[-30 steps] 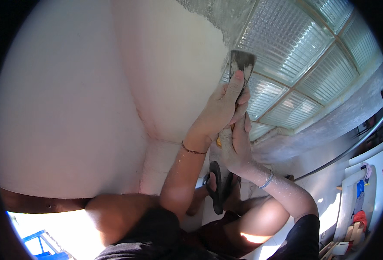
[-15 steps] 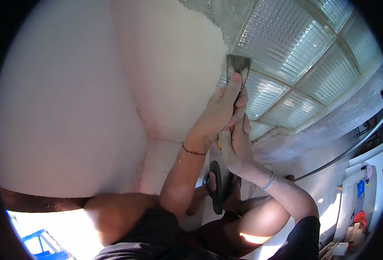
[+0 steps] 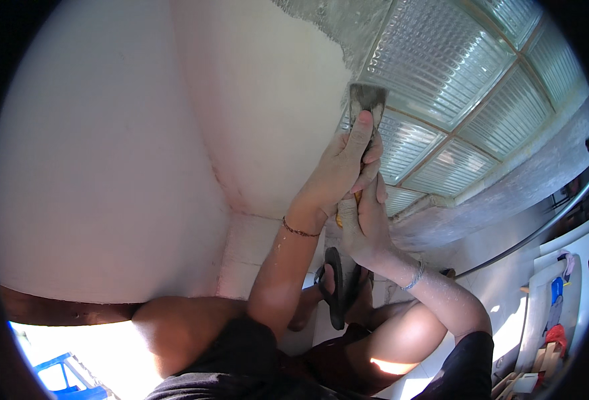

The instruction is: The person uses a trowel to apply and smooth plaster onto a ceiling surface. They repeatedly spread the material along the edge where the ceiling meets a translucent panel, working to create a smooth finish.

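Note:
Both my hands are closed on one putty knife [image 3: 368, 95], its blade pointing up and away from me. My left hand [image 3: 338, 157] grips it high, with the thumb pressed along the base of the blade. Lower down, my right hand [image 3: 368, 230] wraps round the handle, where bits of yellow show between the fingers. The blade lies along the seam between a pale plastered wall [image 3: 268, 100] and a panel of ribbed glass blocks [image 3: 441, 60]. Whitish dust covers my fingers. Most of the handle is hidden by my hands.
A rough grey cement patch [image 3: 348, 27] borders the plaster above the blade. The glass panel ends at a curved grey ledge [image 3: 494, 190]. A hose [image 3: 528, 243] crosses at right, near wood pieces [image 3: 544, 360]. Below my hands are black flip-flops [image 3: 334, 287] and tiled floor.

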`<control>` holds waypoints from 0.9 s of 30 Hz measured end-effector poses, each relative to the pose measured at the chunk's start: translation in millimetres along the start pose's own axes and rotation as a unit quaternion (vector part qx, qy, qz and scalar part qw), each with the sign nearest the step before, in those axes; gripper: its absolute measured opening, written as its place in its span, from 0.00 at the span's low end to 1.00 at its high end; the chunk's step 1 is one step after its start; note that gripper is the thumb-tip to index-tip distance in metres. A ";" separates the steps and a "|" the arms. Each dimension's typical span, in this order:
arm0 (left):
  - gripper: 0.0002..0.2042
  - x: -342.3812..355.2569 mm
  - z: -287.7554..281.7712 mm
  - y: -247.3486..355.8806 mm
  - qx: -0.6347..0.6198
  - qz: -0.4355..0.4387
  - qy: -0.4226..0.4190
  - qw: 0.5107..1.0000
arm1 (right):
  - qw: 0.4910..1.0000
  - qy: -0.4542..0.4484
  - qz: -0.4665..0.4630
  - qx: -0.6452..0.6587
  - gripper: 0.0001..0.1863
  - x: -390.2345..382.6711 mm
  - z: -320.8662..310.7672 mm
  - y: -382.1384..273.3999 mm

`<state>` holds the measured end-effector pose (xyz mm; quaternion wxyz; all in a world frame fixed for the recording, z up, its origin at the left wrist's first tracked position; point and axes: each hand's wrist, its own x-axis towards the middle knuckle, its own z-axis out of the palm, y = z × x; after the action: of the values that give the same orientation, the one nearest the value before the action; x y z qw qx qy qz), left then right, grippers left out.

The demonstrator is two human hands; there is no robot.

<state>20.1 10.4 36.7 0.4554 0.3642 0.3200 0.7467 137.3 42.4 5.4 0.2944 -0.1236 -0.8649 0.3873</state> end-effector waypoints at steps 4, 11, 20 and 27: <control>0.30 2.5 2.5 0.9 0.008 -0.051 0.021 0.998 | 0.992 -0.001 -0.079 -0.101 0.28 3.1 -3.2 1.6; 0.31 4.1 4.2 6.2 0.003 -0.018 0.011 1.000 | 0.998 0.024 -0.021 -0.047 0.18 3.4 -2.7 -1.5; 0.31 4.0 4.4 3.0 0.011 -0.003 0.003 1.000 | 0.984 0.021 -0.115 -0.137 0.26 4.7 -7.1 7.4; 0.31 4.6 8.2 6.3 0.005 -0.014 0.020 1.000 | 0.992 0.003 -0.071 -0.104 0.27 4.3 -8.6 2.1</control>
<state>22.7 13.4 47.3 0.4572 0.3475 0.3379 0.7456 139.0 50.8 10.1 0.3091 -0.0929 -0.9061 0.2734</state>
